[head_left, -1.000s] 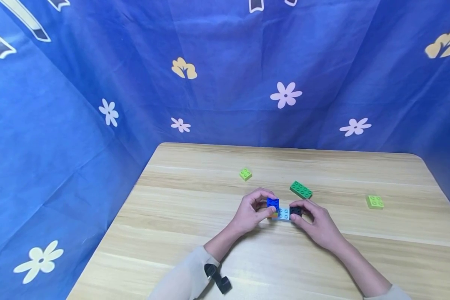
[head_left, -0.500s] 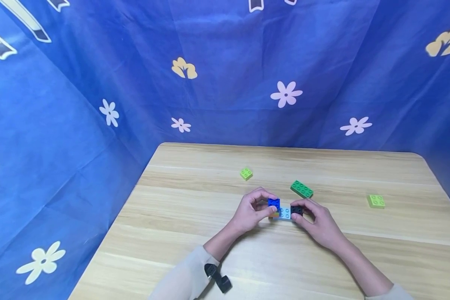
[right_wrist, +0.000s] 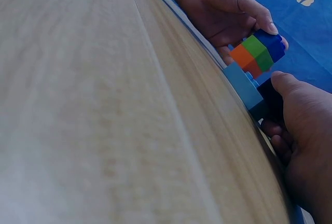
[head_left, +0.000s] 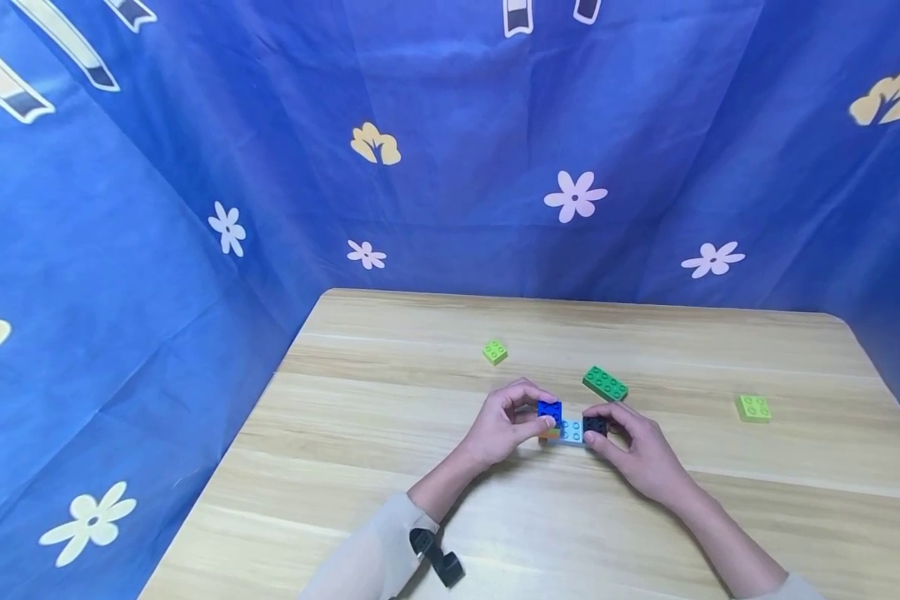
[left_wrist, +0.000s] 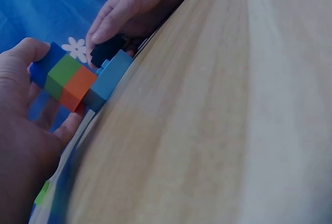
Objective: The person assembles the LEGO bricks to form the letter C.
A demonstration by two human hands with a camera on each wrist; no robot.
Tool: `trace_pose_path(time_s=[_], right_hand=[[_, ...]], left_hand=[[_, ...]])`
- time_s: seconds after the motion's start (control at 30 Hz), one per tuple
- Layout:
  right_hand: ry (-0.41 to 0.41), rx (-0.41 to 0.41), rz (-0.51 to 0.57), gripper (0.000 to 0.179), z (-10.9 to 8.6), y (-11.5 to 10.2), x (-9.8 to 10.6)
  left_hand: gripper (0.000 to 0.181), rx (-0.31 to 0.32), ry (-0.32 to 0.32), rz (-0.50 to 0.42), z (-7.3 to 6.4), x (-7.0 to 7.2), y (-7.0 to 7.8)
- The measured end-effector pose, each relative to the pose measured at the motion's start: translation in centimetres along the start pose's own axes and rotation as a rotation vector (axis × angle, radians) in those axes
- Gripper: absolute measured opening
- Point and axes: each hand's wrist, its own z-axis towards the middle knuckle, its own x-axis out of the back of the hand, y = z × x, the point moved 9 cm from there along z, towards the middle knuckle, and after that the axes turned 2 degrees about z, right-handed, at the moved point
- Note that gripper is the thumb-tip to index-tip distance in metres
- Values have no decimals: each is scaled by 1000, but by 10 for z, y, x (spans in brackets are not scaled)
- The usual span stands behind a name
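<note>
My left hand (head_left: pixel 501 425) pinches a smooth plastic blue brick (head_left: pixel 549 408), my right hand (head_left: pixel 640 446) a dark plastic black brick (head_left: pixel 594 423); between them, the smooth plastic light-blue brick (head_left: pixel 572 431). Below my grip: wood-grained tabletop (head_left: pixel 390 400); beyond, creased matt cloth (head_left: pixel 457 192).

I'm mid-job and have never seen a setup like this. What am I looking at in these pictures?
No machine here, just a person's two bare hands. The wide picture comes from a camera on the head; the two close ones come from cameras on the wrists, so the table looks slanted there.

The left hand holds a stack, blue brick over green brick over orange brick, at one end of a light blue brick. The right hand grips a black brick at the other end. Whether they are fully pressed on, I can't tell.

Lying apart are a dark green brick, a left lime brick and a right lime brick.
</note>
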Motion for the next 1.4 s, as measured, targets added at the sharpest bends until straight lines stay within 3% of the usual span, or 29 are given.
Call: trace_pose_path(time_s=[0.5, 0.93, 1.03, 1.13, 1.4], right_hand=[[0, -3, 4, 30, -1, -1, 0], [0, 0, 8, 29, -1, -1, 0], [-3, -5, 11, 30, -1, -1, -1], [-2, -10, 9, 29, -1, -1, 0], [-1, -9, 1, 30, -2, -3, 0]], left_hand=[[28, 52, -21, -17, 0, -1, -10], [24, -48, -39, -30, 1, 1, -10], [23, -79, 8, 2, 2, 10, -8], [21, -111, 98, 47, 7, 26, -6], [14, -136, 423, 179, 22, 93, -10]])
